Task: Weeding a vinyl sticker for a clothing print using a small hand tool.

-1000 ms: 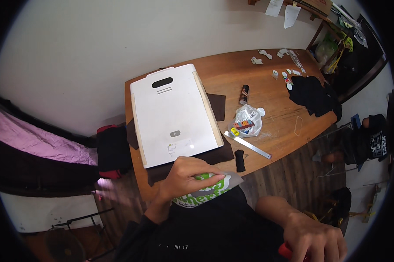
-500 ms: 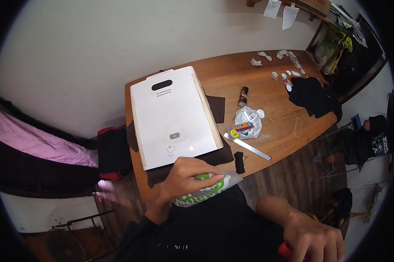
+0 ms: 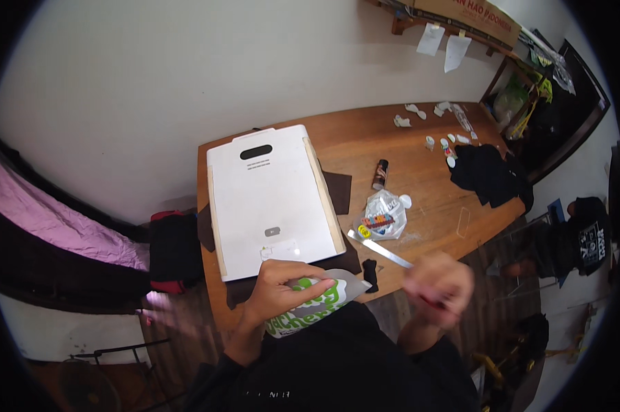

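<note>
My left hand (image 3: 282,292) is closed on a grey plastic sheet (image 3: 308,317) with green and white print, thumb on top and fingers behind. The sheet's pointed end sticks out to the right, close to the table's front edge. My right hand (image 3: 438,288) is smeared by motion and curled round something dark red (image 3: 433,302), whose kind I cannot make out. It hangs just past the end of a metal ruler (image 3: 380,249) and partly hides it. Left of the ruler, a white board (image 3: 268,206) with an oval handle hole lies on dark cloth.
On the wooden table (image 3: 420,154) are a crumpled plastic bag (image 3: 389,213), a dark spray can (image 3: 380,174), a small black cloth roll (image 3: 370,275), plastic scraps (image 3: 414,110) and a black garment (image 3: 489,175). A seated person (image 3: 579,237) is at the right.
My right hand has risen from the lower right corner toward the ruler's end, carrying the red thing. My left hand keeps its hold on the plastic sheet. The view has shifted slightly.
</note>
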Tool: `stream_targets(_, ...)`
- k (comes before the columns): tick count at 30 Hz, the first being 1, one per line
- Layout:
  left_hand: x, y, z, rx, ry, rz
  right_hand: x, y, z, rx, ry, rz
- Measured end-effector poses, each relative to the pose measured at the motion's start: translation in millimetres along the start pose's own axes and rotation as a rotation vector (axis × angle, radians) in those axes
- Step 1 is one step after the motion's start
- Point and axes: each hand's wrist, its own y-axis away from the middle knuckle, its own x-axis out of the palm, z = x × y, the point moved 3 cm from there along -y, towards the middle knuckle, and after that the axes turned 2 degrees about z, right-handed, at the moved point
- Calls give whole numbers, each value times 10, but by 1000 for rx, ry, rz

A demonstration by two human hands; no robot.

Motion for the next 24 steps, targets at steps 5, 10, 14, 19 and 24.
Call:
stream_targets(5, -50, 61, 111, -113, 146, -93, -61, 224, -818, 448, 380, 175)
stream_targets(10, -87, 74, 145, -112, 93, -149, -122, 331, -1010, 614, 147, 236)
stream_targets(14, -105, 53, 201, -164, 113, -222, -88, 236, -1003, 614, 147, 239)
stream_targets(19, -134, 38, 253, -161, 126, -286, -76, 222, -1059, 620, 202, 245)
stream_targets(24, -166, 65, 285, -170, 119, -284, -164, 263, -1173, 572, 208, 53)
